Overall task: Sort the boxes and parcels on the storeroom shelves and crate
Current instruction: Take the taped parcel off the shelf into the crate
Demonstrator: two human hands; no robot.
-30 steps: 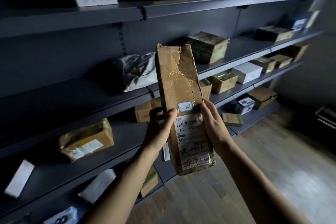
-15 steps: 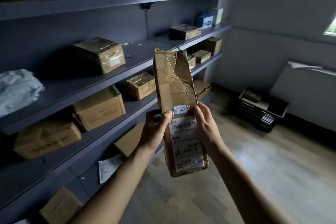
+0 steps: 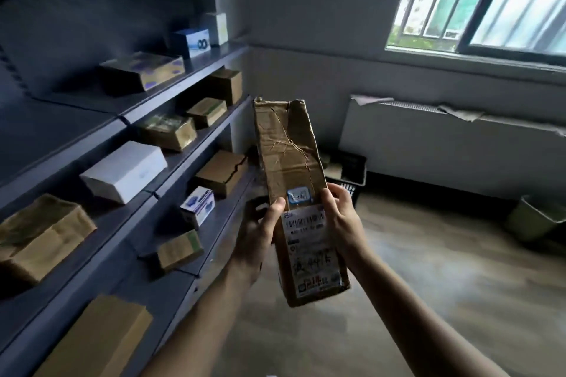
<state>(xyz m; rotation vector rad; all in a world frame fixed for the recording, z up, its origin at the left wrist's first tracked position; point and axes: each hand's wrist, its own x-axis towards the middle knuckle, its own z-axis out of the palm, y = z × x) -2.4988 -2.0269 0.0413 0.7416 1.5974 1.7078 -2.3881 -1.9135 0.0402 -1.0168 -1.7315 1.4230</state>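
I hold a long, crumpled brown cardboard parcel (image 3: 291, 162) upright in front of me, with a white shipping label on its lower half and a small blue sticker above it. My left hand (image 3: 260, 232) grips its left edge, thumb on the front. My right hand (image 3: 341, 220) grips the right edge at the same height. The dark grey shelves (image 3: 171, 92) run along the left, carrying several brown and white boxes. A black crate (image 3: 349, 177) sits on the floor behind the parcel, mostly hidden by it.
A white box (image 3: 125, 171) and a brown box (image 3: 39, 236) lie on the shelf nearest me. A radiator cover (image 3: 444, 144) stands under the window (image 3: 484, 0) at the right. A pale bin (image 3: 536, 220) stands by the wall. Wooden floor stretches ahead.
My view has swung right along the shelves to the room's corner; the window and radiator have come into sight. The parcel stays upright in both hands with the same grip.
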